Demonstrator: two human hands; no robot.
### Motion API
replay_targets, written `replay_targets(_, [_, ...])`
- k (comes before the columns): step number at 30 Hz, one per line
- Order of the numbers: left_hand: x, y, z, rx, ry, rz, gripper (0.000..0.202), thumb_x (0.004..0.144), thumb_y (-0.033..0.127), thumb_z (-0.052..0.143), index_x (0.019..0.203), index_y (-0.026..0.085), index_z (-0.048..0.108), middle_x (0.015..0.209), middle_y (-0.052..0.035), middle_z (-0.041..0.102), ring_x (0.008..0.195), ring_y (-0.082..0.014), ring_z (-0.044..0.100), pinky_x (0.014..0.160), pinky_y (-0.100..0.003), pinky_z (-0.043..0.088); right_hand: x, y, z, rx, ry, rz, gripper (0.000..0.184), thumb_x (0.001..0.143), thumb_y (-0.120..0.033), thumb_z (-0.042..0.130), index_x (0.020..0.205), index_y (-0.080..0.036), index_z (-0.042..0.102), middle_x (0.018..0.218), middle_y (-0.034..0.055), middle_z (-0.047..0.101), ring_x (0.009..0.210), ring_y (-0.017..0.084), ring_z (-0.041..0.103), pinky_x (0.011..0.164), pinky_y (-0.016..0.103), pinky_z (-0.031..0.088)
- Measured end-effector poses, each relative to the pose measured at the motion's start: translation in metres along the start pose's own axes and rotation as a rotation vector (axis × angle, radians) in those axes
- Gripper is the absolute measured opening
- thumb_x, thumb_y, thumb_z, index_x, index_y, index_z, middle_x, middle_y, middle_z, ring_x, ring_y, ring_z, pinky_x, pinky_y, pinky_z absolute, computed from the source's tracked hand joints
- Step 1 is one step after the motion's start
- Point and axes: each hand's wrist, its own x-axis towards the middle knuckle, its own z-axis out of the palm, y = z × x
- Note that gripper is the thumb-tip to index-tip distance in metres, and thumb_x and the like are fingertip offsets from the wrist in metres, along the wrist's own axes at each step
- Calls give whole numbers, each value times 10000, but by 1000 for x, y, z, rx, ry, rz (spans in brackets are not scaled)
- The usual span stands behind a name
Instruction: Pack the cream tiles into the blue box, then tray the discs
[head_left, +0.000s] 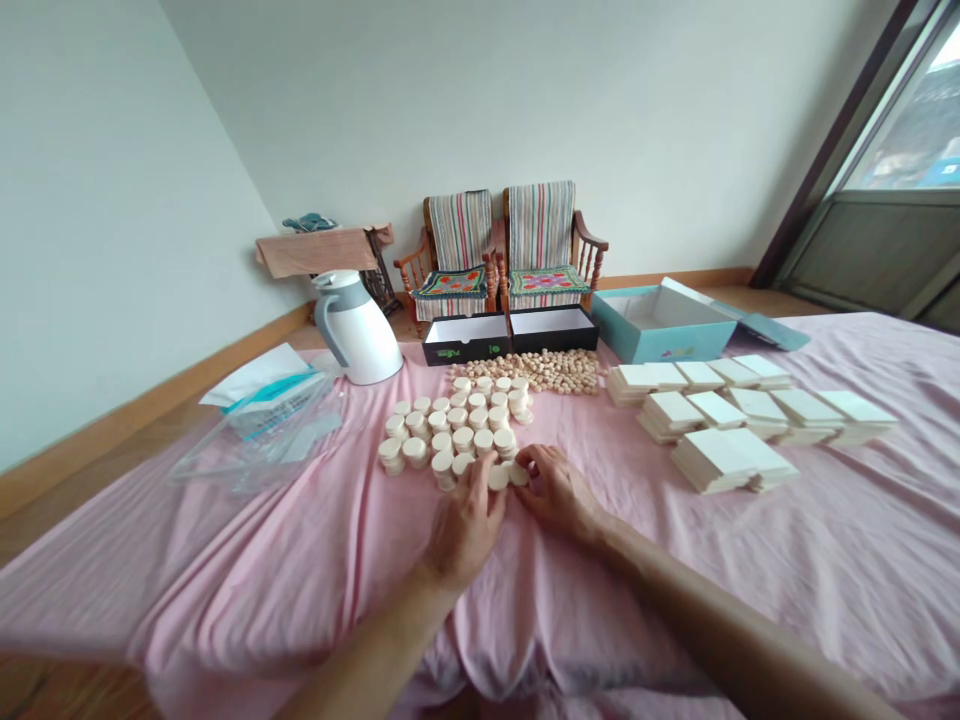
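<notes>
Wooden discs point(501, 478), touching left fingers point(478, 475), right fingers point(534, 461)

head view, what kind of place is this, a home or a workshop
Most likely a living room at home, not a workshop: two wooden armchairs with striped covers stand by the wall, and a white jug sits on the pink cloth.

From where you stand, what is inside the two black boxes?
Both black boxes show a plain white inside, with nothing visible in it. Their front walls cover the nearest strip of each floor, so small things there would be hidden.
</notes>
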Motion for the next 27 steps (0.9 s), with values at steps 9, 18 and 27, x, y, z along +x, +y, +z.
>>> replay_targets(9, [1, 0, -1, -6, -33, 46, 244, 864, 98, 470, 1086, 184, 525, 1098, -84, 627, 1055, -202, 607, 907, -357, 531, 0, 12, -2, 116, 72, 94, 202, 711, -169, 580, 906, -202, 539, 881, 28, 573, 739, 141, 553, 626, 247, 458])
replay_targets(18, [1, 4, -9, 18, 96, 94, 200, 879, 118, 475, 1041, 186, 570, 1091, -86, 645, 1044, -192, 617, 903, -336, 530, -1, 0, -13, 102, 53, 7, 228, 732, -143, 551, 955, -191, 544, 900, 51, 572, 815, 171, 551, 697, 281, 462])
replay_targets(27, [1, -3, -21, -89, 368, 30, 247, 811, 32, 449, 961, 180, 577, 895, -45, 669, 880, -155, 647, 814, -271, 524, 14, -42, -14, -61, -115, -189, 285, 751, -94, 518, 1021, -184, 533, 953, 77, 566, 909, 224, 495, 797, 342, 423])
